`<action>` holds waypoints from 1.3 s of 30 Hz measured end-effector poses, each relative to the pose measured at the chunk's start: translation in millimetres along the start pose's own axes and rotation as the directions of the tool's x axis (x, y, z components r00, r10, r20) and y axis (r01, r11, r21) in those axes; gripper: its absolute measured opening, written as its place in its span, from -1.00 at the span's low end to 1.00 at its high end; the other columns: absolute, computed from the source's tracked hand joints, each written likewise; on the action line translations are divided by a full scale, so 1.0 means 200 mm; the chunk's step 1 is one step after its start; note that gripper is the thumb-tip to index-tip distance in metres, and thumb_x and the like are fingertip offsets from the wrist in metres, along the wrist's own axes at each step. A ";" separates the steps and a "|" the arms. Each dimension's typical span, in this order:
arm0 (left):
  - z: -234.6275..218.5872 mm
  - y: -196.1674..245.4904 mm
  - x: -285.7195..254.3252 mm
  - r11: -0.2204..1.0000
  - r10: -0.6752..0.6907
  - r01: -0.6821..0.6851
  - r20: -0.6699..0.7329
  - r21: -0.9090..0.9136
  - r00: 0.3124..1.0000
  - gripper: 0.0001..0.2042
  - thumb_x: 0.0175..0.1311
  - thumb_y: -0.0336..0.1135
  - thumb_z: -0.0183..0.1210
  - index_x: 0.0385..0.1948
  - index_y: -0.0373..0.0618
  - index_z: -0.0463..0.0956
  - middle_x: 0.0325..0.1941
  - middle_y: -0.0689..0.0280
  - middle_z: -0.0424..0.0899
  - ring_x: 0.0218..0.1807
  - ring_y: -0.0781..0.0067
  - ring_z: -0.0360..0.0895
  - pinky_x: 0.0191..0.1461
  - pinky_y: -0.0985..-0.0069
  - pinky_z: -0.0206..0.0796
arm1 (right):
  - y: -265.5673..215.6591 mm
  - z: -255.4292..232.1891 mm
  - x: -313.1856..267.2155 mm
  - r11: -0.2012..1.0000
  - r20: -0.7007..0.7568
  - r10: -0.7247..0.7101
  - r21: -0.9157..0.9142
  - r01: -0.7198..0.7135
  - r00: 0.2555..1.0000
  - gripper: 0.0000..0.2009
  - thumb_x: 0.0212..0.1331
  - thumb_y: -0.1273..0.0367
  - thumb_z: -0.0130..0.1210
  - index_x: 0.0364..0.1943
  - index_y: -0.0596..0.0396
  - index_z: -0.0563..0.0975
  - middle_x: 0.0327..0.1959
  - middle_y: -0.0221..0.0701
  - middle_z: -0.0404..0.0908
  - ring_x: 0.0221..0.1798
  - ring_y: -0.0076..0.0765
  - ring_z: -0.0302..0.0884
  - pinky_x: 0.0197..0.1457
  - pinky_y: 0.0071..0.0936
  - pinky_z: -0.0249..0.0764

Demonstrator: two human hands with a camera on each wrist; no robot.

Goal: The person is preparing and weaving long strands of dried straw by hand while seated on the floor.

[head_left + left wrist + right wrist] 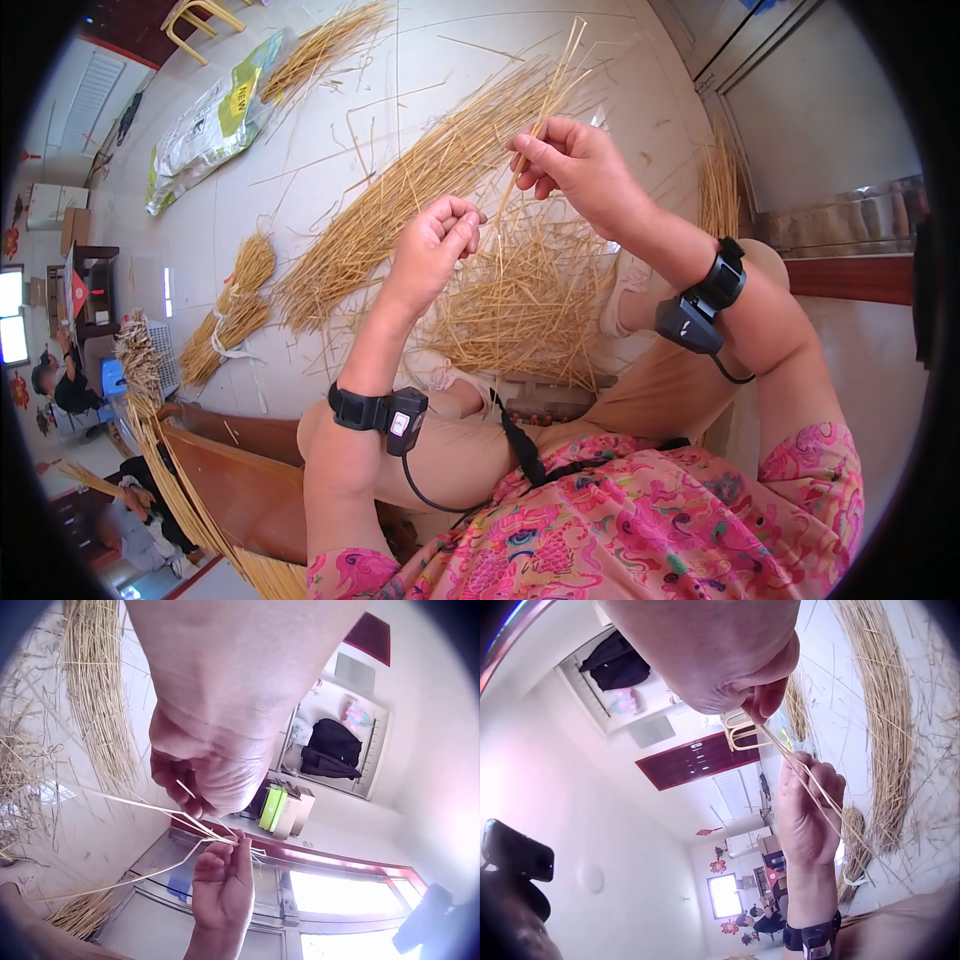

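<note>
In the head view, my right hand [585, 172] pinches a few thin straws [507, 205] between thumb and fingers; their tops stick up past the hand and their long ends hang toward the floor. My left hand [432, 250] is lower and to the left, its fingers curled and thumb against them, pinching a straw at the fingertips. The left wrist view has the straws [193, 823] fanning out of the right hand [223, 889], close below the left hand [214, 761]. In the right wrist view, straws [787, 754] run from the right hand [746, 682] past the left hand [810, 814].
A long pile of straw [400, 190] lies on the tiled floor, with loose straw [530, 300] between the feet. Tied bundles [232, 305] and a plastic sack [215, 120] are at the left. A wooden seat [235, 490] is at lower left; more straw [718, 190] stands at right.
</note>
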State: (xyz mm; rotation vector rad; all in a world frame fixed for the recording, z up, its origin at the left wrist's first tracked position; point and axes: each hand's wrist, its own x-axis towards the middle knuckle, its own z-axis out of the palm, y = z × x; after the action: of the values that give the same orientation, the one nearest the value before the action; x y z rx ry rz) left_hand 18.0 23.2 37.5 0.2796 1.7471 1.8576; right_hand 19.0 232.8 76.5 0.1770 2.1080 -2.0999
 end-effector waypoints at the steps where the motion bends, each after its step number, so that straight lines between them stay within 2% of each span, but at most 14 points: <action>1: 0.00 0.00 -0.01 1.000 -0.021 0.021 0.021 -0.005 1.000 -0.89 0.33 -0.41 -0.02 -0.27 -0.23 0.45 -0.56 0.46 0.42 -0.50 0.75 0.27 -0.38 0.74 0.14 | 0.00 0.00 0.00 1.000 0.000 0.000 0.002 0.000 1.000 -0.79 0.26 0.29 0.04 -0.30 0.18 0.52 -0.40 -0.42 0.56 -0.38 -0.58 0.52 -0.39 -0.67 0.42; 7: 0.04 0.01 -0.03 1.000 -0.016 0.015 0.023 0.028 1.000 -0.86 0.33 -0.34 0.00 -0.24 -0.20 0.46 -0.54 0.49 0.42 -0.48 0.75 0.25 -0.37 0.74 0.09 | 0.00 0.00 0.00 1.000 -0.013 0.011 0.003 -0.011 1.000 -0.80 0.25 0.29 0.06 -0.31 0.18 0.50 -0.42 -0.42 0.55 -0.40 -0.59 0.52 -0.39 -0.67 0.43; 10: 0.05 0.06 -0.04 0.995 -0.066 0.062 0.051 0.074 0.997 -0.85 0.31 -0.32 0.04 -0.29 -0.19 0.51 -0.52 0.49 0.45 -0.47 0.76 0.27 -0.36 0.75 0.11 | 0.01 0.01 0.00 1.000 -0.008 -0.009 -0.009 0.009 1.000 -0.81 0.24 0.31 0.07 -0.30 0.18 0.50 -0.43 -0.43 0.55 -0.41 -0.60 0.51 -0.39 -0.67 0.42; 17: 0.04 0.02 -0.04 0.995 -0.020 0.016 0.049 0.095 0.999 -0.83 0.30 -0.28 0.07 -0.36 -0.17 0.54 -0.48 0.50 0.49 -0.45 0.78 0.27 -0.35 0.77 0.13 | -0.01 0.00 -0.02 0.999 0.061 -0.040 -0.032 0.042 0.997 -0.83 0.22 0.36 0.09 -0.22 0.19 0.49 -0.43 -0.43 0.56 -0.42 -0.62 0.50 -0.39 -0.68 0.42; 23: 0.03 0.01 -0.03 0.996 -0.017 0.013 0.047 0.087 0.999 -0.83 0.31 -0.27 0.05 -0.33 -0.17 0.53 -0.44 0.47 0.52 -0.42 0.76 0.29 -0.32 0.74 0.15 | 0.01 0.04 -0.04 0.997 0.176 0.082 -0.026 -0.078 0.981 -0.82 0.20 0.40 0.10 -0.19 0.20 0.47 -0.41 -0.43 0.57 -0.41 -0.61 0.52 -0.41 -0.69 0.42; 26: 0.04 0.01 -0.04 0.999 -0.021 0.019 0.025 0.050 0.999 -0.81 0.32 -0.26 0.04 -0.32 -0.18 0.52 -0.43 0.44 0.53 -0.41 0.73 0.32 -0.30 0.72 0.17 | 0.02 0.06 -0.05 0.997 0.141 0.071 -0.032 -0.067 0.987 -0.88 0.18 0.44 0.09 -0.31 0.24 0.47 -0.49 -0.39 0.56 -0.43 -0.57 0.55 -0.48 -0.68 0.43; 29: 0.05 0.03 -0.04 1.000 -0.025 0.025 -0.003 0.009 1.000 -0.80 0.32 -0.25 0.04 -0.31 -0.19 0.51 -0.44 0.42 0.53 -0.41 0.70 0.34 -0.29 0.71 0.18 | 0.02 0.05 -0.04 0.993 0.173 0.096 -0.081 -0.083 0.980 -0.85 0.20 0.40 0.10 -0.27 0.21 0.48 -0.41 -0.42 0.57 -0.41 -0.60 0.52 -0.42 -0.68 0.42; 34: 0.04 0.00 -0.03 1.000 0.003 -0.003 -0.027 -0.013 1.000 -0.82 0.30 -0.27 0.07 -0.31 -0.19 0.52 -0.47 0.42 0.53 -0.43 0.70 0.35 -0.30 0.71 0.19 | 0.03 0.05 -0.04 0.993 0.168 0.086 -0.098 -0.071 0.982 -0.87 0.20 0.41 0.09 -0.29 0.21 0.47 -0.43 -0.42 0.57 -0.42 -0.62 0.52 -0.43 -0.68 0.42; 39: 0.03 0.03 -0.04 0.997 -0.047 0.048 -0.015 0.060 0.999 -0.83 0.25 -0.29 0.13 -0.33 -0.21 0.54 -0.46 0.43 0.54 -0.39 0.72 0.37 -0.28 0.74 0.21 | 0.02 0.06 -0.05 0.990 0.126 0.053 -0.135 -0.036 0.991 -0.88 0.18 0.43 0.10 -0.34 0.22 0.46 -0.47 -0.41 0.56 -0.44 -0.61 0.52 -0.46 -0.68 0.42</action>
State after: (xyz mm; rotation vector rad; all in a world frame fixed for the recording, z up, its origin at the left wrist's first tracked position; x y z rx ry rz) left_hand 25.8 25.1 45.9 0.2475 1.8059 1.7796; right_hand 30.2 222.1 75.1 0.0695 2.1366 -1.8850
